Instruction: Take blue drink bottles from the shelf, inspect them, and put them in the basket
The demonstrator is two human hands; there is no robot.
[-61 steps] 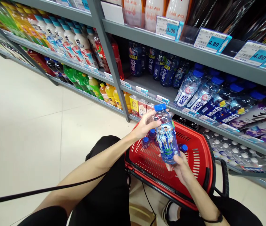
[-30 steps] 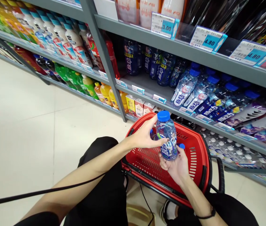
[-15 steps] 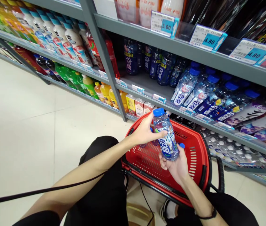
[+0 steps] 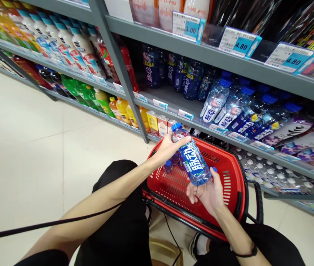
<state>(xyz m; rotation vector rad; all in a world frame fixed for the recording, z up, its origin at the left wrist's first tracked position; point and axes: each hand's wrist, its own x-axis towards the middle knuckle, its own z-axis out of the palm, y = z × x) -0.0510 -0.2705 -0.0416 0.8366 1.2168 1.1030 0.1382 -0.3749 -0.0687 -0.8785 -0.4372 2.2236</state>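
My left hand point(image 4: 171, 147) is closed around the upper part of a clear drink bottle point(image 4: 192, 159) with a blue cap and a blue-and-white label. The bottle leans, its cap up and to the left, over a red shopping basket point(image 4: 229, 162). Just under the bottle's base is my right hand point(image 4: 208, 194), palm up, fingers loosely bent and apart. Whether it still touches the base I cannot tell. Inside the basket, blue-capped bottles point(image 4: 168, 166) stand at the left, partly hidden by my left hand. Another blue cap shows behind my right thumb.
Similar blue-capped bottles point(image 4: 216, 96) lean in rows on the shelf ahead, with darker bottles point(image 4: 192, 81) behind. Price tags line the grey shelf edge point(image 4: 209, 55). The basket's black handle point(image 4: 259, 201) sticks out at right. A black cable point(image 4: 48, 223) crosses my left forearm.
The bottle has turned so that its large label characters face up more, and its cap has tipped to the left. My right hand's fingers have loosened from the base.
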